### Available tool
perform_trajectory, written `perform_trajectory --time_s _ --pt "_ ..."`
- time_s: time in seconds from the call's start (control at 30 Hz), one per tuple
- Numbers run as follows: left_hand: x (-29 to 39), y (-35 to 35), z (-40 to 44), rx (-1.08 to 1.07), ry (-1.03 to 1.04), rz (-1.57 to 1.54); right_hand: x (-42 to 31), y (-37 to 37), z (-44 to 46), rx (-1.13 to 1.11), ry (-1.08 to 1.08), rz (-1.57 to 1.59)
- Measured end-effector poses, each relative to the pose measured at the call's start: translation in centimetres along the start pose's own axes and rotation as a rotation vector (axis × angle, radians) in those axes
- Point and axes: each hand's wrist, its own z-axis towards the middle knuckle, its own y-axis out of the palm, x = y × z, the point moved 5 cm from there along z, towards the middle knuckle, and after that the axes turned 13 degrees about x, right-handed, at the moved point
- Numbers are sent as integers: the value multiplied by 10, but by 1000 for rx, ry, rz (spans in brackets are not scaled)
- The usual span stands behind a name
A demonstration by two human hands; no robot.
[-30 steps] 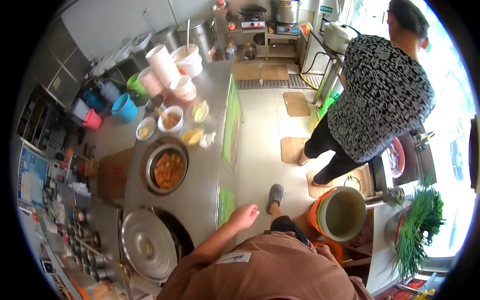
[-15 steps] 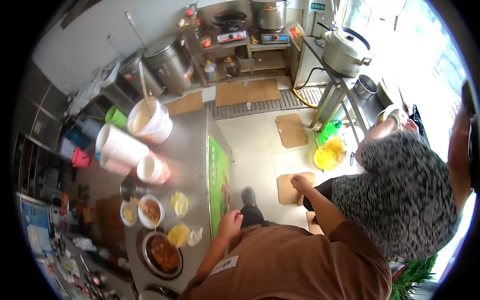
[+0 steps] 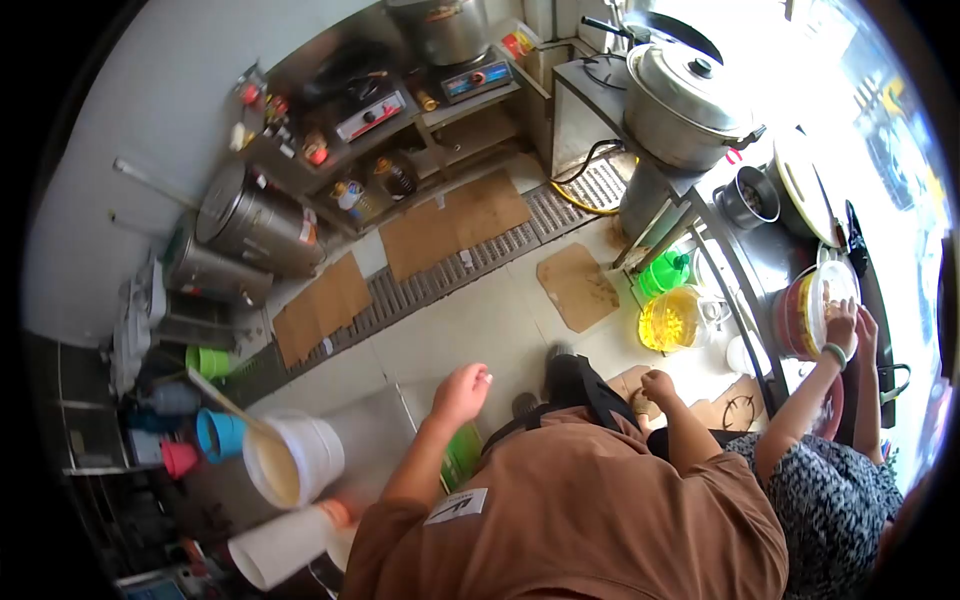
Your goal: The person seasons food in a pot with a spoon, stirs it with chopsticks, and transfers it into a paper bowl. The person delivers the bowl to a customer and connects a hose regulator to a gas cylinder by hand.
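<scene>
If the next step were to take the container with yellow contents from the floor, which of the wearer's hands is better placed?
Probably the right hand: it shows close to the container with yellow contents. The left hand is farther off, towards the counter.

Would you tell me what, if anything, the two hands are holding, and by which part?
Nothing that I can see: the left hand and right hand are loosely curled, with no object visible in either.
</scene>
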Motion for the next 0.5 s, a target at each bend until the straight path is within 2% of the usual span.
perform_trajectory --time_s 0.03,0.17,0.27,0.33,0.37,0.47,0.5 --pt "-1 -3 31 13 -9 -32 -1 -4 10 -9 109 94" --pt "-12 6 133 -26 64 64 -3 17 72 -36 297 75" --pt "-25 25 179 -216 -33 236 -43 42 136 -24 461 79" --pt "-14 27 213 -376 -78 246 -89 60 192 -118 327 -32" --pt "-10 28 229 -448 -95 207 -106 76 230 -37 17 -106" --pt "-5 21 288 -474 -80 335 -223 52 276 263 -241 -17" --pt "-6 20 307 -493 -72 345 -247 50 295 222 -217 53"
